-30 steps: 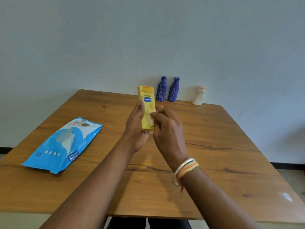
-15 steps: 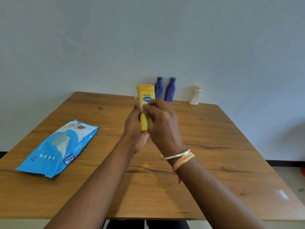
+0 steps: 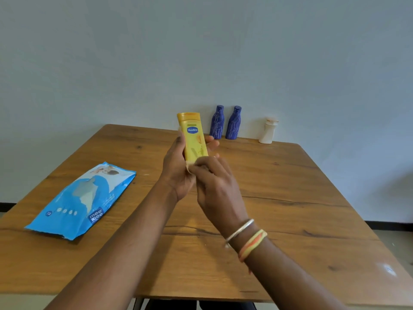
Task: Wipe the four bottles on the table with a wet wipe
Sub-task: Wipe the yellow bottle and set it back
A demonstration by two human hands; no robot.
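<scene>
Right hand [image 3: 214, 184]: fingers curled, pinching the wet wipe [image 3: 187, 168] at the bottle's lower end; it was up over the label half a second ago.
Left hand [image 3: 177, 168]: grips the yellow bottle [image 3: 193, 136] upright above the table [image 3: 290, 186].
Meaning: one downward stroke finished, label uncovered; probably still on the first bottle.
Materials: glossy, flat-sided plastic; thin, limp wipe.
Awaiting: two blue bottles [image 3: 217, 124] and a white bottle [image 3: 268, 133], at the far edge.

Base of yellow bottle [image 3: 194, 142] hidden behind right hand [image 3: 214, 186], wet wipe [image 3: 187, 167] mostly covered by its fingers [image 3: 201, 169], pack [image 3: 82, 198] print unreadable
</scene>
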